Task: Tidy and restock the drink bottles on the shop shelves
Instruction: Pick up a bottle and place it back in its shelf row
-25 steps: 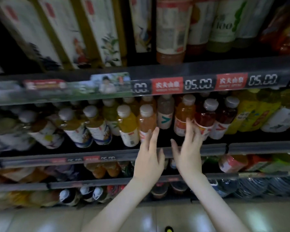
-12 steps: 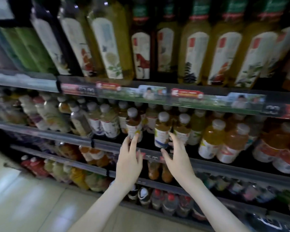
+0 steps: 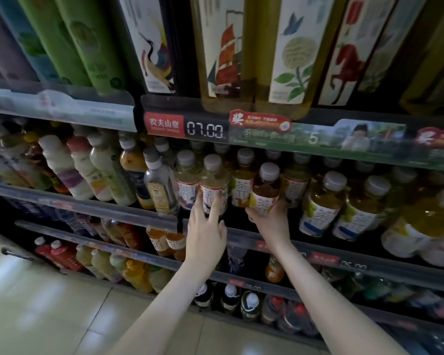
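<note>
All I get of the body on my feed is two arms, entering at the near edge. The left forearm point(image 3: 164, 298) and the right forearm point(image 3: 331, 290) are both bare for their whole visible length, slim and smooth, narrowing toward the wrists. The left hand point(image 3: 205, 231) is bare as well, with long, slender fingers and short nails. The right hand point(image 3: 272, 221) is bare too. I see mostly its back and wrist, with the fingers largely hidden. Dim light and slight blur keep me from making out finer detail on either.
</note>
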Tool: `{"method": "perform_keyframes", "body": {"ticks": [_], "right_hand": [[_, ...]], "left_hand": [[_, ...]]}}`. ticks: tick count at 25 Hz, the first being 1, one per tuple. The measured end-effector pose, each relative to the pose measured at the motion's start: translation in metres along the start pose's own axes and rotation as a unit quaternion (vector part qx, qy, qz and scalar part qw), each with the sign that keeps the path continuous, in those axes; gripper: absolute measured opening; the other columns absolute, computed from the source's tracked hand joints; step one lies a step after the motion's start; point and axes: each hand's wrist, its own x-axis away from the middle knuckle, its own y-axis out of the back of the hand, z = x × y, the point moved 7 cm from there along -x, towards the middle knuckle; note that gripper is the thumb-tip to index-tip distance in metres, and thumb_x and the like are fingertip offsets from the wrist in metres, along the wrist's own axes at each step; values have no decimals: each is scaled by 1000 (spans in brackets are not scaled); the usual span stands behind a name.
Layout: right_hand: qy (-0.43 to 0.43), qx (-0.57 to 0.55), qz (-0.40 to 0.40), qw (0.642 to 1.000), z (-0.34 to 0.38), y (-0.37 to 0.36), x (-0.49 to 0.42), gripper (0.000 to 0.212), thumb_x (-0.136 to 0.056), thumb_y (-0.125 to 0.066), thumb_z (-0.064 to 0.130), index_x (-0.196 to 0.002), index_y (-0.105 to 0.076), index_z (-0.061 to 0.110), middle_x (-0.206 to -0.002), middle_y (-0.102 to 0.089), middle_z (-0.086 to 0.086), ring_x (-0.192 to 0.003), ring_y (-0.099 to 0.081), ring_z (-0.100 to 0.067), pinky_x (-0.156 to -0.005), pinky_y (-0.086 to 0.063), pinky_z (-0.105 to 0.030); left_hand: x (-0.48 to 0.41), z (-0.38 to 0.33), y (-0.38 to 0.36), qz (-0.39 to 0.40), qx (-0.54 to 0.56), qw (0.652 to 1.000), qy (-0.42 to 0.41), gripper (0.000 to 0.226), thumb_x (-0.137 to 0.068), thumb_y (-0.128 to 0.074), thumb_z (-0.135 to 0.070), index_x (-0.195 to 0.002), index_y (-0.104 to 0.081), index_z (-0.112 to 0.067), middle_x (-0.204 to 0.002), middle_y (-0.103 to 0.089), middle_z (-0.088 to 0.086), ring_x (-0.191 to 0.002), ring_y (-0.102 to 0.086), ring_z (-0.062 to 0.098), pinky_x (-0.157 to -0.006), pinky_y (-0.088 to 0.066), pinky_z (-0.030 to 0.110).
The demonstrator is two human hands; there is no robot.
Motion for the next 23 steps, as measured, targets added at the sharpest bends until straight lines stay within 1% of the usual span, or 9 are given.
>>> {"method": "perform_keyframes", "body": {"ticks": [2,3,5,8,10,12,15,18,23], "right_hand": [[-7,-17,-38,999,-6,-4,-8,96,-60,-71,65,-135,-36,15,-131,-54,-6,-118,-55,-22,-95,-50,-43],[-6,-22,-57,998,-5,-3,-8,92,-61,-72,62,-133,-38,15,-127,-57,-5,-114,-58,-21,-91,-52,-40],[-9,-31,-84,996,-4,0,-5,76,-69,-77,44,-129,-42,13,-120,-60,-4,-107,-60,-19,-84,-50,-32],[-13,-56,-133,989,-9,10,7,52,-74,-79,22,-114,-47,9,-103,-63,0,-95,-61,-17,-75,-42,-24],[-21,-79,-174,981,-11,20,17,50,-75,-79,16,-112,-45,11,-92,-57,6,-86,-56,-14,-74,-40,-23],[-22,-94,-194,976,-14,25,20,52,-75,-79,15,-113,-44,12,-86,-52,14,-80,-53,-10,-73,-41,-23],[0,-55,-154,986,-9,21,13,48,-76,-78,18,-107,-41,17,-88,-54,11,-83,-55,-13,-73,-41,-25],[30,-6,-98,995,-5,9,2,42,-78,-76,21,-106,-47,17,-97,-60,3,-89,-58,-14,-74,-42,-24],[25,-13,-63,998,-5,1,-16,62,-80,-74,30,-129,-41,11,-123,-60,-3,-110,-59,-19,-84,-43,-25]], "left_hand": [[-10,11,-5,10,7,1000,10,73,-88,-59,-7,-150,-23,-18,-149,-22,30,-130,-33,49,-92,-46,49],[-14,16,-8,15,15,1000,16,74,-90,-57,-7,-151,-18,-20,-150,-18,30,-132,-30,49,-91,-46,48],[-24,20,-11,5,42,999,16,77,-91,-56,-9,-152,-12,-22,-148,-18,33,-132,-29,51,-92,-46,49],[-39,19,-16,-31,78,996,29,84,-85,-66,-13,-148,-11,-16,-140,-28,36,-126,-36,54,-92,-48,55],[-47,19,-21,-45,100,991,80,85,-83,-70,-16,-146,-15,-1,-134,-33,35,-122,-38,54,-92,-46,57],[-52,22,-24,-35,131,977,164,82,-82,-72,-22,-141,-24,9,-129,-37,32,-120,-37,50,-99,-39,52],[-54,19,-24,-55,119,972,193,78,-74,-78,-27,-128,-40,13,-112,-47,31,-104,-45,49,-89,-40,51],[-52,19,-29,-81,104,975,178,78,-70,-81,-26,-124,-43,17,-109,-50,33,-99,-49,51,-85,-45,53],[-54,14,-33,-63,74,982,165,81,-69,-83,-28,-120,-44,20,-106,-53,36,-94,-53,52,-82,-48,54]]}}
